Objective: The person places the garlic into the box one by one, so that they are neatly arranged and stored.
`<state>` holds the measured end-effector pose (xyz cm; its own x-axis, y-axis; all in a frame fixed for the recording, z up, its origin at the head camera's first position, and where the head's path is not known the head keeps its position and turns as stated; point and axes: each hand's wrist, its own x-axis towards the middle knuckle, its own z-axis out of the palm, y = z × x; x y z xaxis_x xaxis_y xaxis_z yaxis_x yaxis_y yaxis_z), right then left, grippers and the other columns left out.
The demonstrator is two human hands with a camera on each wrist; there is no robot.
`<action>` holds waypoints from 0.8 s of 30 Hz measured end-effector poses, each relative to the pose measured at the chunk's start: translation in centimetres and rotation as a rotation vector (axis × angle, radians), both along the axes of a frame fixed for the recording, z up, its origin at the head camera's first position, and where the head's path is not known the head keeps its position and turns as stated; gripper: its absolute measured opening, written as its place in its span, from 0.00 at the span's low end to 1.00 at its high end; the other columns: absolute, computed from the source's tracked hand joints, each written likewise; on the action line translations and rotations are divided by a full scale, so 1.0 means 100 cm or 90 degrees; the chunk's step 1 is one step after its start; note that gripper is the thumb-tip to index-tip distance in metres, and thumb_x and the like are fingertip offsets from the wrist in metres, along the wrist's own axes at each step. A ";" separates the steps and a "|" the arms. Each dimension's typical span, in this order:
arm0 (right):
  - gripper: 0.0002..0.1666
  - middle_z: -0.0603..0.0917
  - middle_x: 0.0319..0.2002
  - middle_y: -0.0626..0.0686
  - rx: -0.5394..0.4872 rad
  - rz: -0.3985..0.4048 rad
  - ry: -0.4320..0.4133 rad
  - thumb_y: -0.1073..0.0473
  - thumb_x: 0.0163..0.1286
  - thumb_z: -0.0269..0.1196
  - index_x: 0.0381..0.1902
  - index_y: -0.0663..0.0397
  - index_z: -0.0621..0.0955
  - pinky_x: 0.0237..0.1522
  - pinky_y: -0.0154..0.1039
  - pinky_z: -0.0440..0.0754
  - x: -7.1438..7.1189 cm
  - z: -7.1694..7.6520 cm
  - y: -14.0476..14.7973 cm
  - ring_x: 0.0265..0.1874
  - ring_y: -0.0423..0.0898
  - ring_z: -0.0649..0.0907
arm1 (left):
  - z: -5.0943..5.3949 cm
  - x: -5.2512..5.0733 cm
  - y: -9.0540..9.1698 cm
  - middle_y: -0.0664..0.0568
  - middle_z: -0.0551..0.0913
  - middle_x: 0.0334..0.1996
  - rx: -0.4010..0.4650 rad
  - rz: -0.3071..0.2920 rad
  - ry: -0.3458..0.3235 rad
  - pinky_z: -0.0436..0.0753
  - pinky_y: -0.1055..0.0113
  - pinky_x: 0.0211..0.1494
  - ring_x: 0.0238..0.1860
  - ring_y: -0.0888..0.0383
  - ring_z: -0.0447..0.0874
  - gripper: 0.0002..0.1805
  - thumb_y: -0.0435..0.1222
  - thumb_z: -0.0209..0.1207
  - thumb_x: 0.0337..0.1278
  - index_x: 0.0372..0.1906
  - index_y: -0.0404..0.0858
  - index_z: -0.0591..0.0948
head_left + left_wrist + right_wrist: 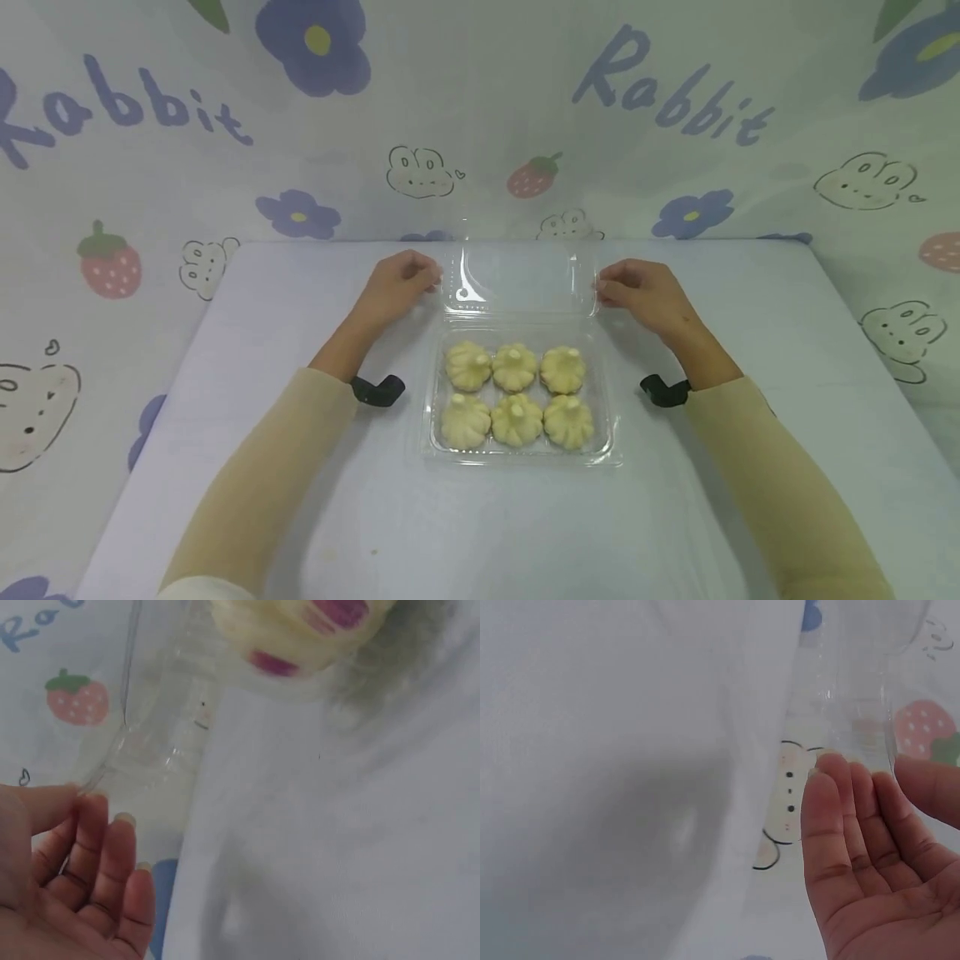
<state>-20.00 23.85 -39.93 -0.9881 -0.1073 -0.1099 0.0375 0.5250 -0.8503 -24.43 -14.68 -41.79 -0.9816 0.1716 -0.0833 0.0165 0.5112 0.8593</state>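
Observation:
A clear plastic clamshell box (pixel 522 457) lies on the white table with its hinged lid (pixel 525 279) raised at the far side. Several pale yellow, ridged, garlic-shaped pieces (pixel 517 419) sit in its base in two rows. My left hand (pixel 397 287) pinches the lid's left edge between thumb and index finger; the left wrist view shows this pinch, and purple patches on one yellow piece (pixel 300 637). On the opposite side, my right hand (pixel 648 292) holds the lid's right edge, thumb against fingers; in the right wrist view the lid's edge (pixel 889 727) meets the fingertips.
A white-covered table (pixel 480 533) spreads around the box. Behind it hangs a cloth (pixel 480 108) printed with rabbits, strawberries and flowers. Black wrist mounts (pixel 380 392) jut inward from both wrists, on either side of the box.

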 end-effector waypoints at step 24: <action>0.10 0.89 0.42 0.50 0.115 -0.009 0.181 0.52 0.77 0.67 0.46 0.53 0.86 0.47 0.36 0.80 0.041 0.018 -0.001 0.44 0.46 0.86 | 0.021 0.046 -0.009 0.48 0.81 0.42 0.001 -0.030 0.197 0.78 0.56 0.50 0.43 0.53 0.79 0.10 0.37 0.65 0.71 0.52 0.39 0.81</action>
